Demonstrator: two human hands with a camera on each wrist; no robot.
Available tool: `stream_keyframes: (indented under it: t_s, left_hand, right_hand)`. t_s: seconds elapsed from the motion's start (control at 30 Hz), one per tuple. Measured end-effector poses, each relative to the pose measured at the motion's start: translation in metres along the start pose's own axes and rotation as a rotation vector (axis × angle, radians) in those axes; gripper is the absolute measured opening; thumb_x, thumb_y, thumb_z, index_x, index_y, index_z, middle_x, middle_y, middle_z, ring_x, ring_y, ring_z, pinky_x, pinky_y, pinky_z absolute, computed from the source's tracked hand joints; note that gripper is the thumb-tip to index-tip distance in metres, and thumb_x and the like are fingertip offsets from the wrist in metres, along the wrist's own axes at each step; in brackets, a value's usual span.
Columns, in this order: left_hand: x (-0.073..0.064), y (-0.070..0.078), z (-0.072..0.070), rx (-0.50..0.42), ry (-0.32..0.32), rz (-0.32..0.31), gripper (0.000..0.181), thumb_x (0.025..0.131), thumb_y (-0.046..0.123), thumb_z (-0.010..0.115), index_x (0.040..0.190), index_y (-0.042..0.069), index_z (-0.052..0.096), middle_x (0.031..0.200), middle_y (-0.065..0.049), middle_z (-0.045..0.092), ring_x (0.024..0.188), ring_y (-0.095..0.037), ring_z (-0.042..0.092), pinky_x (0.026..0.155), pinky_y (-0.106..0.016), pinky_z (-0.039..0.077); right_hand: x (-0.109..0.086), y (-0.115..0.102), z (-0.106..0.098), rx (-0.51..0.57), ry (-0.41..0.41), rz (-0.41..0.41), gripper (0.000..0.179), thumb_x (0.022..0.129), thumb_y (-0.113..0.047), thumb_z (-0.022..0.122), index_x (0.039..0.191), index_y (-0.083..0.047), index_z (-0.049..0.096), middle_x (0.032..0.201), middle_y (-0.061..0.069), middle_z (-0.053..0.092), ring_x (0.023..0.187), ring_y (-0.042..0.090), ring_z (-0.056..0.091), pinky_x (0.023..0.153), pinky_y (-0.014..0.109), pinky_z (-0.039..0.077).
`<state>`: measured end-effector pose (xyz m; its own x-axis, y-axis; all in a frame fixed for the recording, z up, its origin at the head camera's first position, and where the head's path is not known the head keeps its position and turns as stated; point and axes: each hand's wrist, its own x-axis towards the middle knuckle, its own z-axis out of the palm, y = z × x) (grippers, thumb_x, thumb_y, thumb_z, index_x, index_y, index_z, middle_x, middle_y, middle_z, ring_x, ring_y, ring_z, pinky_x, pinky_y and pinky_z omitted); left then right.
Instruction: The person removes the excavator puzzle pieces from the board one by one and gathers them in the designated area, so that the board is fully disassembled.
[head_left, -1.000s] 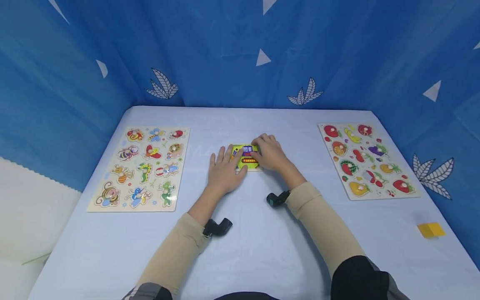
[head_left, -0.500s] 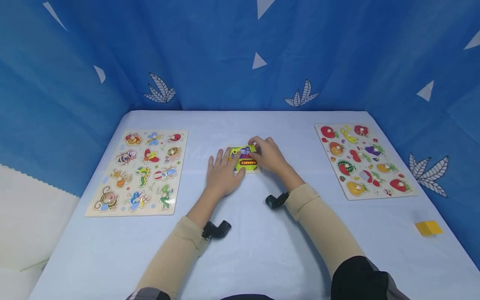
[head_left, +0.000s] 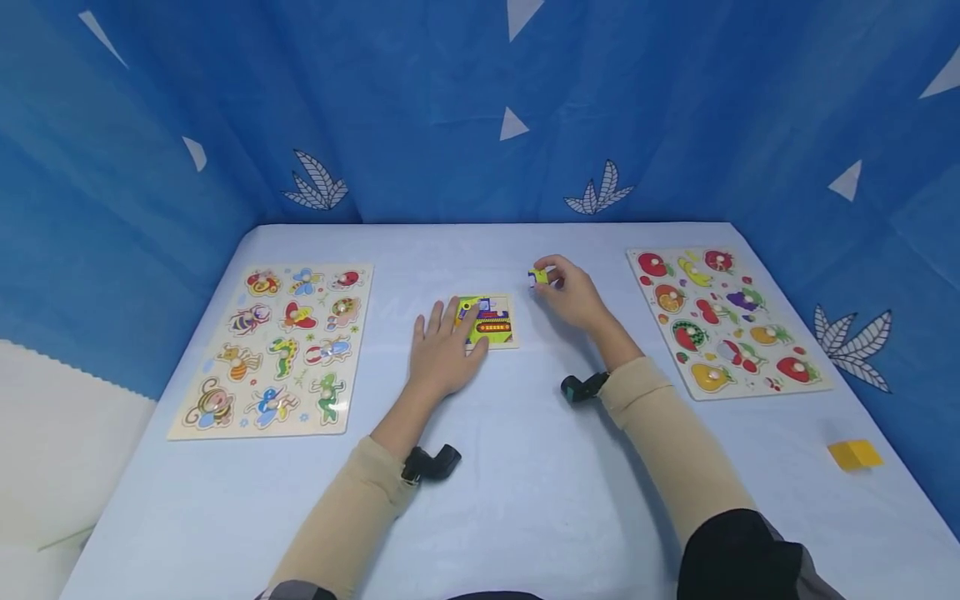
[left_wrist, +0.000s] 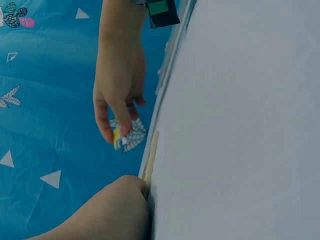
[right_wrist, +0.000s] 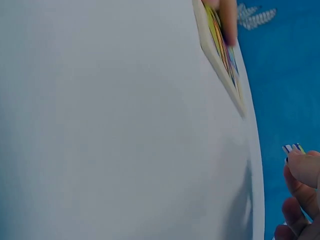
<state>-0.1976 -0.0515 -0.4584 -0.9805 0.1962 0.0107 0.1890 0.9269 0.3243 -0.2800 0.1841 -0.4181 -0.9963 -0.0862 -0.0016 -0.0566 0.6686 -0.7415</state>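
Pinches a small yellow puzzle piece (head_left: 537,277) between the thumb and fingertips of the right hand (head_left: 573,293), raised above the white surface (head_left: 495,483), apart from the small puzzle (head_left: 493,321) and beyond its far right corner. Rests the left hand (head_left: 441,354), fingers straight and slightly spread and grasping nothing, partly on the left side of that small puzzle. Has the small puzzle lying flat near the middle of the surface, vehicle picture facing up, pale edge visible in the right wrist view. Shows purple and white on the piece besides the yellow, seen against the blue curtain (head_left: 442,158) in both wrist views. Wears beige sleeves (head_left: 348,508) and a black camera (head_left: 432,462) at each wrist. Has a board of mostly insect pictures (head_left: 262,335) flat on the left and a board of fruit pictures (head_left: 718,335) flat on the right, with a yellow block (head_left: 855,455) near the right edge, closer in than the fruit
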Motion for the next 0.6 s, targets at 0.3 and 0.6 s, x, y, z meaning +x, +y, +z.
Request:
stream_keyframes:
  t_s: [0.3, 0.6]
  left_hand:
    - [-0.001, -0.002, 0.000, -0.002, 0.009, -0.005, 0.067, 0.098, 0.059, 0.032, 0.159, 0.033, 0.021, 0.169, -0.004, 0.009, 0.156, -0.031, 0.002, 0.125, -0.055, 0.000]
    - [-0.001, -0.001, 0.000, 0.002, 0.002, 0.000, 0.067, 0.099, 0.060, 0.030, 0.159, 0.034, 0.019, 0.169, -0.003, 0.008, 0.156, -0.030, 0.002, 0.125, -0.055, -0.001]
  right_hand:
    - [0.020, 0.032, -0.044, -0.020, 0.022, 0.089, 0.036, 0.099, -0.020, 0.061, 0.133, -0.017, 0.052, 0.120, 0.015, 0.056, 0.109, 0.030, 0.048, 0.092, 0.041, 0.046]
    - [0.022, 0.048, -0.056, -0.087, 0.059, 0.192, 0.037, 0.101, -0.018, 0.057, 0.137, -0.015, 0.050, 0.130, 0.019, 0.053, 0.117, 0.035, 0.050, 0.104, 0.052, 0.046]
